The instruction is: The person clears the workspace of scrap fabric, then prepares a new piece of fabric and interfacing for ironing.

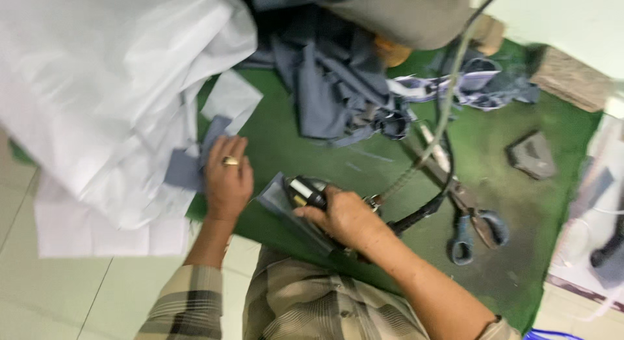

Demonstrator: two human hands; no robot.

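Green felt-covered bench | left hand fingers flat on soft, light grey fabric piece | right hand clenched around heavy black iron; hold by handle

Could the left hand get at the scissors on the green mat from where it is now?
Probably not directly: the left hand rests on grey fabric pieces, while the scissors lie beyond the right hand and its iron.

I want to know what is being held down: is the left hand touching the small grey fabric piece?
Touching. The head view shows the left hand lying flat on the grey fabric piece, fingertips overlapping its edge.
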